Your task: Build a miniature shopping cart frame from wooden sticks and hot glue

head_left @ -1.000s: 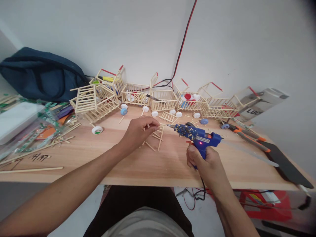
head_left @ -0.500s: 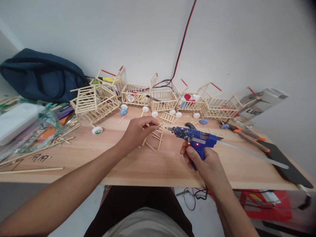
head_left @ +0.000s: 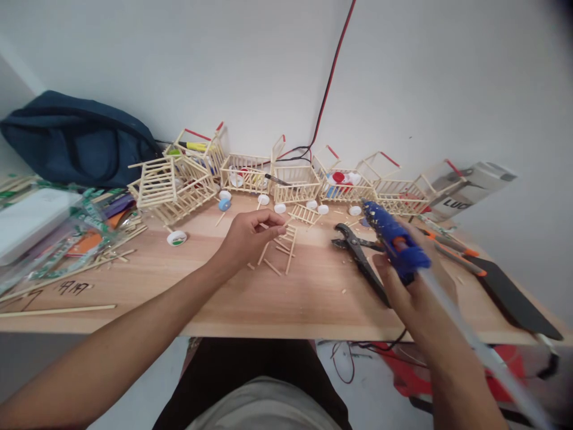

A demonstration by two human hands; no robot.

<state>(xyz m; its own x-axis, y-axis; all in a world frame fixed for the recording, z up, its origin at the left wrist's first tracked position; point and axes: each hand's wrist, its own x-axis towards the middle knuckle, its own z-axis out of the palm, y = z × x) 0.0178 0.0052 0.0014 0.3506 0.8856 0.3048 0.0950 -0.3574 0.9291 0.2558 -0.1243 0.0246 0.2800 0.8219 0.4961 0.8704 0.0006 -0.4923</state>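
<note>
My left hand (head_left: 258, 234) is closed in a pinch on a thin wooden stick (head_left: 289, 221), whose tip shows past the fingers. Just under and beside the fingertips lies a small ladder-like frame of sticks (head_left: 292, 246) on the table. Around its base are short loose sticks (head_left: 272, 267). My right hand (head_left: 414, 292) grips a blue hot glue gun (head_left: 388, 234) flecked with crumbs, its nozzle pointing away from me to the back left. A clear glue stick (head_left: 465, 334) juts from the gun's rear. Black-handled pliers (head_left: 360, 254) lie left of this hand.
Several stick-built carts (head_left: 295, 182) with red handles line the wall. White bottle caps (head_left: 176, 238) serve as wheels. At left are a blue bag (head_left: 80, 140), a white box (head_left: 38, 221) and plastic wrappers. Orange-handled pliers (head_left: 456, 254) and a black flat object (head_left: 514, 295) lie right.
My right hand has swung the glue gun right and away from the stick frame, turning its nozzle forward and uncovering the black pliers. My left hand stays nearly in place.
</note>
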